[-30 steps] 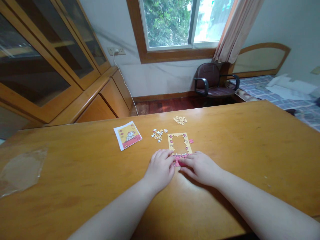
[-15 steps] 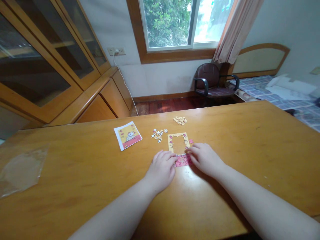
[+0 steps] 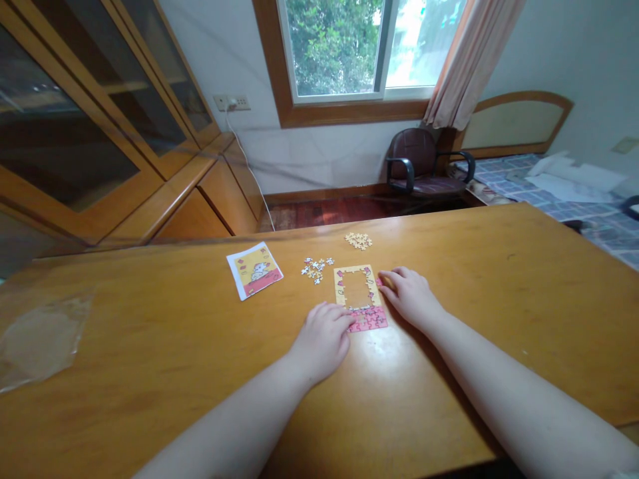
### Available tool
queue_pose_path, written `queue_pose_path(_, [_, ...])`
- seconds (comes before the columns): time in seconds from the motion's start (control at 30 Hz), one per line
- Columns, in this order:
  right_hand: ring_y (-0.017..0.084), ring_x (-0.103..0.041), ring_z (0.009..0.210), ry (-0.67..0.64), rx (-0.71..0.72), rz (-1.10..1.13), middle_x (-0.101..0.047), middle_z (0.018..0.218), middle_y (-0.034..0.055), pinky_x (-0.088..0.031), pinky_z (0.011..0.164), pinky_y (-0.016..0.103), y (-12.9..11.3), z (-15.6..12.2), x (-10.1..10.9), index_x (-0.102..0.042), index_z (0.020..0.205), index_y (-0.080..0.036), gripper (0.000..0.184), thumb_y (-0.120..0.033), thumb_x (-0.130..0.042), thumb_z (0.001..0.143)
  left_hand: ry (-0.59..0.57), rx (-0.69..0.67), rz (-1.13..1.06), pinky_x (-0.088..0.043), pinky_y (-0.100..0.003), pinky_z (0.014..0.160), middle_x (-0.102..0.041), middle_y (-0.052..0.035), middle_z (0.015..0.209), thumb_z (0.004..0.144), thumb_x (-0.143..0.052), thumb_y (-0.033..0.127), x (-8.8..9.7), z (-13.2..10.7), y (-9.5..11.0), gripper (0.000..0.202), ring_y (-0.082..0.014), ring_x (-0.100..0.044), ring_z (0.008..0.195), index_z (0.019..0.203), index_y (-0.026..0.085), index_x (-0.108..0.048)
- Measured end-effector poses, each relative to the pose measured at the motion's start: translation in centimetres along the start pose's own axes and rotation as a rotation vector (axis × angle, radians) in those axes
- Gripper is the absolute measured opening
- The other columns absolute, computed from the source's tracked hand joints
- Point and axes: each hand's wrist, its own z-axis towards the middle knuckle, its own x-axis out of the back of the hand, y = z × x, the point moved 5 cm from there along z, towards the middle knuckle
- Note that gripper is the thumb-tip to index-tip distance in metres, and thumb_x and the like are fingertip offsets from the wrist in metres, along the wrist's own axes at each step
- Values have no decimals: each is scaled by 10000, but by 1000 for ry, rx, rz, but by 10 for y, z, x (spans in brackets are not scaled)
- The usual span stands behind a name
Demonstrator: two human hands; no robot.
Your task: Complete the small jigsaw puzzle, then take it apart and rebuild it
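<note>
A partly joined jigsaw puzzle [image 3: 367,320] lies on the table, with a yellow border, pink rows along the near side and an open middle. My left hand [image 3: 322,339] rests at its near left corner, fingers lying over the edge and fingertips on the pink part. Just off the puzzle's right side, my right hand [image 3: 412,298] has thumb and forefinger at a loose pink puzzle piece [image 3: 379,283], which is partly covered. Loose white and yellow pieces [image 3: 315,269] lie beyond the left hand. Farther back is a pile of yellow pieces [image 3: 358,241].
A printed reference picture [image 3: 255,271] lies left of the loose pieces. At the far left of the wooden table [image 3: 200,372] is a clear plastic bag [image 3: 44,339]. Past the table's back edge stand an office chair [image 3: 419,159] and a bed [image 3: 559,179].
My right hand has moved from the puzzle's pink lower right part outward and away from me, to the loose pink piece. My left hand has stayed in place.
</note>
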Motion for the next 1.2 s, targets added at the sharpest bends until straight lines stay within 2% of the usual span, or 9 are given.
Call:
queue_pose_path(0.2, [225,-575,954,-6,-23,19,-640,1042,85,-395,821,343,4,3,-1,-708,1060,-258,271,-374,-495,936,4,-4,-6,-367,-469,1054,-678,-43,1127,823,-505,120,0,1,-1,305,-223,-570,1089,1062,220,-667])
queue_pose_path(0.53, [205,-607,925,-154,-123,117,-669,970,78,-426,809,296,9,-3,0,-705,915,-202,143,-248,-577,872,22,-16,-16,-386,-454,1030,-677,-40,1110,826,-512,119,-1,0,-2,293,-218,-571,1072,1055,223,-662])
queue_pose_path(0.77, [195,-604,900,-229,-103,170,-666,939,77,-433,813,287,7,-11,0,-679,812,-177,116,-128,-573,812,13,-3,-20,-393,-452,1023,-676,-41,1103,829,-509,122,-2,1,-2,287,-220,-567,1064,1051,214,-666])
queue_pose_path(0.87, [201,-600,901,-195,-121,172,-658,937,81,-435,800,292,6,-11,3,-669,844,-179,68,-184,-612,806,9,-2,-19,-384,-459,1034,-675,-36,1110,834,-506,126,-1,1,-3,285,-218,-564,1075,1053,217,-664])
queue_pose_path(1.0, [199,-597,865,-176,-142,195,-650,919,76,-437,759,292,9,-10,4,-660,894,-189,123,-285,-616,830,12,-4,-15,-383,-468,1035,-678,-42,1105,837,-507,130,-1,1,-2,280,-219,-568,1076,1049,222,-665])
queue_pose_path(1.2, [194,-590,816,-256,-148,197,-655,873,72,-430,732,286,13,-9,-4,-662,792,-180,83,-259,-639,805,15,-12,-11,-390,-462,1029,-676,-44,1109,831,-515,126,-2,1,-1,278,-220,-569,1074,1046,219,-666])
